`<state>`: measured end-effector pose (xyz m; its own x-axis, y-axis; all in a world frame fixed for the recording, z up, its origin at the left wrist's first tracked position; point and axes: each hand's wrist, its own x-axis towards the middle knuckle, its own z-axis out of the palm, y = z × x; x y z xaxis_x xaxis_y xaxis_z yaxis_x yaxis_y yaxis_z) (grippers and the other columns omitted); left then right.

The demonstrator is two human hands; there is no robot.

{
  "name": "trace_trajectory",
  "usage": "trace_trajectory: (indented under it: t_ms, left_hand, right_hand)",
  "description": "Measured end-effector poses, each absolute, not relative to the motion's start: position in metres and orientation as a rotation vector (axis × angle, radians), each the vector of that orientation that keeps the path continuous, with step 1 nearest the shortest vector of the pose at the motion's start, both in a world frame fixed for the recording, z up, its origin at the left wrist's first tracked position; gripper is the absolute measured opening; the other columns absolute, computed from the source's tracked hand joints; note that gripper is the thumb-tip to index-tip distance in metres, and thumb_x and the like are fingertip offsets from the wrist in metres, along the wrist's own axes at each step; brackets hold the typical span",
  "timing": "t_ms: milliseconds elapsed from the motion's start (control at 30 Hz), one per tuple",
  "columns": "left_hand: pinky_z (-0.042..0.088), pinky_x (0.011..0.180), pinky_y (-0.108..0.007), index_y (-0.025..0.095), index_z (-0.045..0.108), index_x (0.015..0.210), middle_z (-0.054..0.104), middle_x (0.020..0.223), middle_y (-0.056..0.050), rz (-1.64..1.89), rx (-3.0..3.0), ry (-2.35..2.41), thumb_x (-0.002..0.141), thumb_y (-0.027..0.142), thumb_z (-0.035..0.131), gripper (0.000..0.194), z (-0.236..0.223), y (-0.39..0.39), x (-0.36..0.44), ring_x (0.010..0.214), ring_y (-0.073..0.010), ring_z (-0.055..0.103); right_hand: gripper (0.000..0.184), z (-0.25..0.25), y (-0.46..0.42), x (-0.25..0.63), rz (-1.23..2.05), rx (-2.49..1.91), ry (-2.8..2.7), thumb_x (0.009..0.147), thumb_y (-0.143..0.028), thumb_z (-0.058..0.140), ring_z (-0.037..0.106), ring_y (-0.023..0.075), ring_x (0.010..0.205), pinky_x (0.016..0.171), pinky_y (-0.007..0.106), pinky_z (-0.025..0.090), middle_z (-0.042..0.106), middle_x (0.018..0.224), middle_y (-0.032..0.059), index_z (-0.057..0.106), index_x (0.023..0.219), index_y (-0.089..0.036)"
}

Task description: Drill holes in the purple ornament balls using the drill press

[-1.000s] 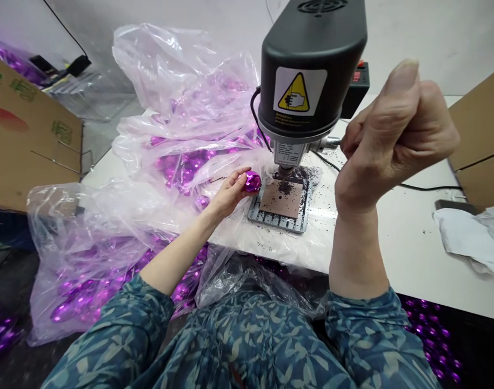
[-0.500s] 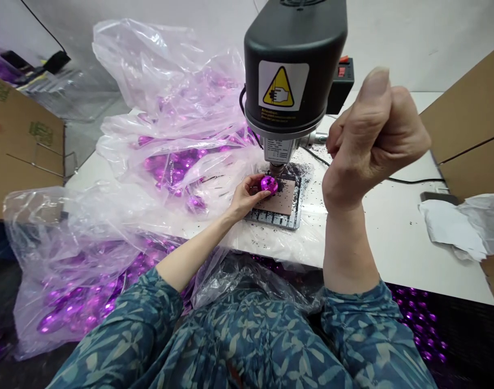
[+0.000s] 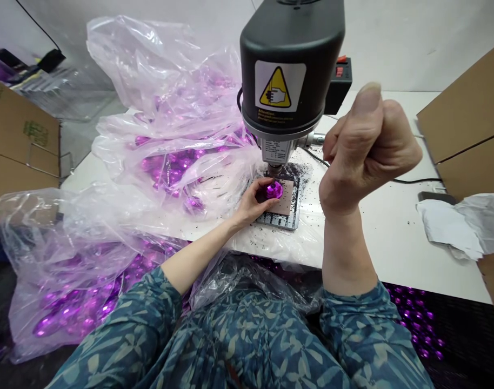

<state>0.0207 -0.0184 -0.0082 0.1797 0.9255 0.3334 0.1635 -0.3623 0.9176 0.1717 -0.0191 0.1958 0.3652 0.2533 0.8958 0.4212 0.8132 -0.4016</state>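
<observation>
Close by the drill press's spindle [image 3: 275, 169], the left hand [image 3: 253, 203] grips a faceted purple ball [image 3: 274, 190] between thumb and fingers, over the pinkish board [image 3: 286, 204]. A second ago the ball was just left of that board; bringing it across suggests the positioning step is under way, though exact alignment cannot be told. The right hand [image 3: 368, 154] is clenched, apparently around the metal lever [image 3: 314, 140].
</observation>
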Motion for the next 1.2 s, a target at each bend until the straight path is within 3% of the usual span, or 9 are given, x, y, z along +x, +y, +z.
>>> trace_trajectory:
  t_ms: [167,267,400,767,1200]
  left_hand:
    - [0.056,0.118,-0.048,0.021,0.062,0.137,0.073,0.141,-0.017,1.265,1.610,1.033,0.089,0.067,0.087,0.071,-0.011,-0.019,0.023,0.133,-0.0308,0.072]
    - [0.056,0.118,-0.049,0.022,0.061,0.138,0.073,0.143,-0.017,1.257,1.587,1.028,0.090,0.065,0.088,0.070,-0.012,-0.020,0.023,0.135,-0.0310,0.071]
    - [0.057,0.118,-0.049,0.022,0.061,0.136,0.074,0.142,-0.017,1.266,1.587,1.004,0.090,0.065,0.088,0.068,-0.012,-0.020,0.023,0.133,-0.0307,0.072]
    - [0.058,0.115,-0.049,0.022,0.064,0.134,0.075,0.139,-0.016,1.323,1.570,0.963,0.089,0.062,0.090,0.066,-0.016,-0.019,0.024,0.130,-0.0303,0.074]
    - [0.059,0.113,-0.049,0.022,0.064,0.133,0.076,0.136,-0.015,1.334,1.578,0.987,0.088,0.062,0.090,0.065,-0.016,-0.020,0.025,0.127,-0.0301,0.074]
  right_hand:
    - [0.058,0.184,-0.021,0.171,-0.238,-0.614,-1.201,0.111,-0.051,0.048,0.031,0.0105,0.038,0.042,0.036,0.023,0.021,0.050,-0.0052,0.022,0.067,-0.025]
    - [0.056,0.175,-0.020,0.171,-0.195,-0.447,-1.199,0.109,-0.035,0.057,0.030,0.0092,0.037,0.041,0.035,0.020,0.020,0.049,-0.0055,0.025,0.065,-0.023]
    - [0.054,0.168,-0.017,0.171,-0.186,-0.349,-1.180,0.108,-0.027,0.057,0.024,0.0078,0.036,0.039,0.034,0.017,0.025,0.048,-0.0058,0.028,0.062,-0.022]
    - [0.052,0.145,-0.012,0.180,-0.285,-0.274,-1.256,0.107,-0.020,0.056,0.027,0.0045,0.039,0.039,0.026,0.025,0.026,0.051,-0.0072,0.021,0.068,-0.023]
    - [0.048,0.134,-0.008,0.183,-0.380,-0.122,-1.327,0.106,-0.018,0.053,0.028,0.0038,0.036,0.035,0.024,0.025,0.029,0.050,-0.0103,0.021,0.071,-0.024]
